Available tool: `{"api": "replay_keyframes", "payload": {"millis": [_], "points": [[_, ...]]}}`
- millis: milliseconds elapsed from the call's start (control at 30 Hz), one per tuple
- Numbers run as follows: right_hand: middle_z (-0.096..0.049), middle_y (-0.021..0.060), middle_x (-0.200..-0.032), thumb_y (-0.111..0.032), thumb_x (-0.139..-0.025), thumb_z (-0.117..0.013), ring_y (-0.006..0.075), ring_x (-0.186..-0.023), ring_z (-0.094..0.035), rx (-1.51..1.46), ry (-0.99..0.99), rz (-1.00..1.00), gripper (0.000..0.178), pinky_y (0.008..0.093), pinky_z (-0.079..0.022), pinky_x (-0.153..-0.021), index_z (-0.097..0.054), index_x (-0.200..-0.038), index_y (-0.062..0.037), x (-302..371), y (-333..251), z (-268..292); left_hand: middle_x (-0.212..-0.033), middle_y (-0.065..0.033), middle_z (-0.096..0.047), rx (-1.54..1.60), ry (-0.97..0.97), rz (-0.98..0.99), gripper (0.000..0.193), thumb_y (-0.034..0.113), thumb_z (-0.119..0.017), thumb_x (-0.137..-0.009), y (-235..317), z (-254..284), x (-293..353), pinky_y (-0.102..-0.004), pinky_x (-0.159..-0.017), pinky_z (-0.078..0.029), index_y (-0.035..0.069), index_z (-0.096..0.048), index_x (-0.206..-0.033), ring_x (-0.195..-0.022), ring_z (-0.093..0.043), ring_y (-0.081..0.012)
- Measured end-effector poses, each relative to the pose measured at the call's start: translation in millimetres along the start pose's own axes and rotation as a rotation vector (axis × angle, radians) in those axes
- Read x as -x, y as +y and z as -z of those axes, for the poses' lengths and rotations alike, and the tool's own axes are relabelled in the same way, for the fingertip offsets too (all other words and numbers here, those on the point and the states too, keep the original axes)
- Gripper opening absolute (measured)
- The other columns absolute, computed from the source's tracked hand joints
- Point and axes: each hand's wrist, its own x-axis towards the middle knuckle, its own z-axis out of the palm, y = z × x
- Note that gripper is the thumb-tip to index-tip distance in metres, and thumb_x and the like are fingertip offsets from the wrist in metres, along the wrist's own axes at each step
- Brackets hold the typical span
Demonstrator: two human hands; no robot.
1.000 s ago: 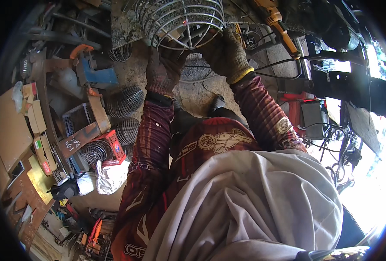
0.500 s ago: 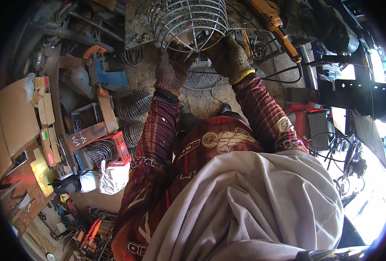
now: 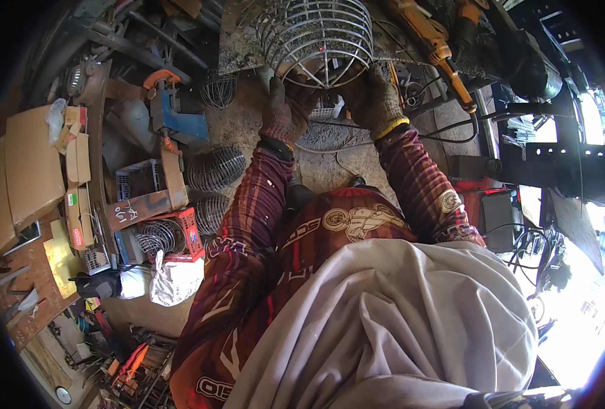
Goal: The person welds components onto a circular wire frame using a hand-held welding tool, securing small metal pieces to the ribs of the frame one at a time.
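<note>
A round cage of bent metal wire (image 3: 324, 49) lies on a dirty metal worktop (image 3: 238, 51) at the top of the view. Its ribbed, domed end faces me. My left hand (image 3: 285, 112), in a dark, stained knit glove, grips the near left side of the cage's rim. At the near right side, my right hand (image 3: 379, 102) is closed on the rim too, in a greyish knit glove with a yellow cuff. The fingers of both hands are partly hidden under the wire.
Right of the cage lies an orange power tool (image 3: 441, 54) with a black cable (image 3: 452, 140). On the left are a blue-and-orange clamp-like piece (image 3: 183, 124), more wire cages (image 3: 215, 168), a red crate (image 3: 193, 235) and cardboard boxes (image 3: 36, 170).
The whole view has shifted, so the cage, worktop and hands appear farther right and slightly lower. Both hands stay on the cage's rim.
</note>
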Motion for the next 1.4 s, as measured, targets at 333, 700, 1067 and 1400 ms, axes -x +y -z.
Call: {"api": "replay_keyframes", "payload": {"millis": [333, 700, 1067, 1400], "points": [[-0.055, 0.0180, -0.126, -0.032, -0.103, -0.027, 0.0321, -0.118, -0.053, 0.020, -0.033, 0.034, 0.045, 0.0455, -0.040, -0.105, -0.046, -0.127, 0.0011, 9, 3, -23, -0.113, -0.0143, -0.064, -0.010, -0.004, -0.050, 0.044, 0.042, -0.041, -0.099, -2, 2, 0, -0.0354, -0.082, -0.058, 0.003, -0.056, -0.112, -0.099, -0.065, -0.0289], [-0.060, 0.0171, -0.109, -0.051, -0.098, -0.034, 0.0348, -0.101, -0.057, 0.000, 0.012, -0.188, 0.055, 0.0484, -0.040, -0.097, -0.052, -0.113, -0.0019, 22, -19, 1, -0.112, -0.0130, -0.064, -0.053, -0.078, 0.021, 0.052, 0.052, -0.046, -0.094, 25, 14, 20, -0.0500, -0.096, -0.048, 0.007, -0.056, -0.117, -0.105, -0.061, -0.0335], [-0.053, 0.0093, -0.090, -0.053, -0.096, -0.034, 0.0275, -0.094, -0.052, 0.531, 0.017, -0.133, 0.044, 0.0459, -0.037, -0.094, -0.053, -0.092, -0.0137, 121, -39, 226, -0.086, -0.0053, -0.062, -0.881, 0.480, 0.294, 0.033, 0.045, -0.053, -0.089, 38, 244, 169, -0.0418, -0.078, -0.049, 0.013, -0.058, -0.096, -0.082, -0.061, -0.0259], [-0.054, 0.0058, -0.076, -0.036, -0.096, -0.050, 0.0256, -0.075, -0.058, 0.609, 0.291, -0.399, 0.025, 0.0444, -0.048, -0.082, -0.054, -0.088, -0.0128, 133, -21, 244, -0.077, -0.0074, -0.058, -2.183, -0.457, 0.290, 0.015, 0.023, -0.060, -0.082, 25, 302, 180, -0.0405, -0.065, -0.048, 0.009, -0.058, -0.088, -0.073, -0.059, -0.0274]]}}
